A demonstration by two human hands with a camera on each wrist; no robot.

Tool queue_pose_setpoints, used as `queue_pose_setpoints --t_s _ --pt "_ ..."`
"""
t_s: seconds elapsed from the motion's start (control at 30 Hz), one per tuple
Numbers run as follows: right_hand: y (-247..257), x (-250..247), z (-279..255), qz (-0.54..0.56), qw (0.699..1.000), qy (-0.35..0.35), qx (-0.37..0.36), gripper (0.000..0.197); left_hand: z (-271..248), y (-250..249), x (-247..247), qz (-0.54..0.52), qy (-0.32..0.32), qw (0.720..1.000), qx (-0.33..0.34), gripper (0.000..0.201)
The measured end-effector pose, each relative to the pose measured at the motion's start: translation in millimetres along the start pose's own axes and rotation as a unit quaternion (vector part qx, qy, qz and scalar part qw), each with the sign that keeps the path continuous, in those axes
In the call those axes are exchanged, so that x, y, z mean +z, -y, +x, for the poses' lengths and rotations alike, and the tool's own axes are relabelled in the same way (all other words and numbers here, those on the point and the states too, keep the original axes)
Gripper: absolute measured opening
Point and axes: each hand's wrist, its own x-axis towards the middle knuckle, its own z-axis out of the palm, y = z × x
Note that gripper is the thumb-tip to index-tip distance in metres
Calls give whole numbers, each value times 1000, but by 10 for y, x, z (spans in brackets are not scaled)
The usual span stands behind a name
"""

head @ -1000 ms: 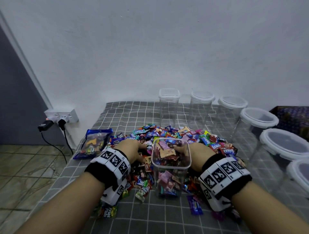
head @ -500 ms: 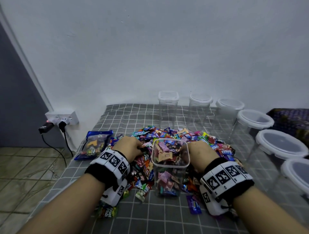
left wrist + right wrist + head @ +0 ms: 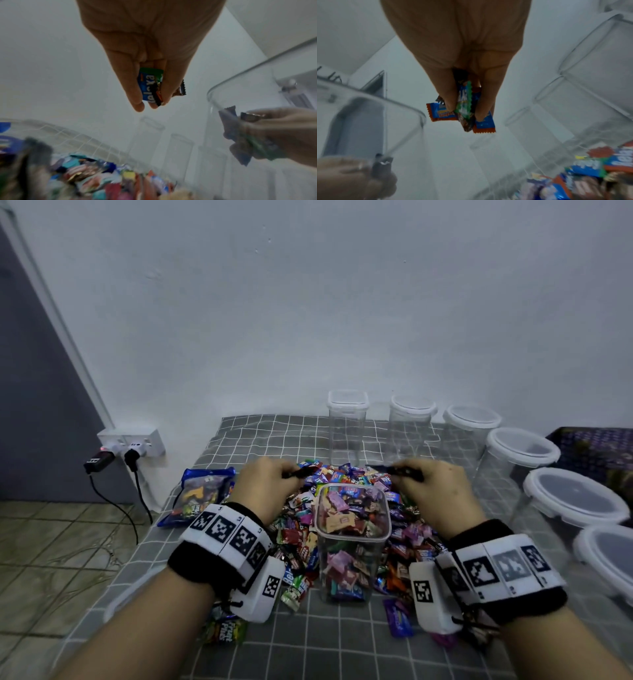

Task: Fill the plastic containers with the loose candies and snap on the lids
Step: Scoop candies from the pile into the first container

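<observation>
A clear square container, open on top and nearly full of wrapped candies, stands in the middle of a loose candy pile on the grey checked cloth. My left hand hovers just left of its rim and pinches a few wrapped candies. To the right of the rim, my right hand holds a small bunch of candies between its fingers. Both hands sit level with the container's top, beside it rather than over it.
Lidded empty containers line the back and right side of the cloth. A blue candy bag lies at the left. A wall socket with plugs is left of the cloth, above the tiled floor.
Both hands have lifted out of the candy pile, each with candies in its fingers, and now sit higher beside the container's rim.
</observation>
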Motion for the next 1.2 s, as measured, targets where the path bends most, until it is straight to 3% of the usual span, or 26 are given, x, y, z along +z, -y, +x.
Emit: queue_pose_setpoints --t_s 0.17,0.37,0.5,0.6,0.8,0.97,1.03,1.13,1.2 --pt "157 -162 -61 157 987 -38 -20 17 -97 -80 -73 -116 -53 992 1 17" --pt "362 -170 -176 252 966 18 -54 28 -180 -144 -81 -177 -56 983 2 11" --pt "426 -61 -250 197 977 47 -59 26 -223 -188 -82 -196 -51 979 3 9" --pt "460 -13 -276 142 986 67 -49 11 -235 -201 -84 -208 -47 977 -2 10" --pt "502 -1 -314 80 994 62 -52 26 -248 -239 -88 -215 -43 976 -1 14" --pt "425 53 -417 124 989 -25 -75 27 -291 -317 -109 -219 -31 975 21 17" --pt "306 94 -455 149 987 -16 -59 47 -299 -340 -106 -217 -21 975 33 18" --pt "85 199 -487 210 971 110 19 112 -301 -373 -73 -198 0 979 54 15" --pt "6 265 -491 267 948 169 37 124 -306 -401 -33 -167 11 983 72 19"
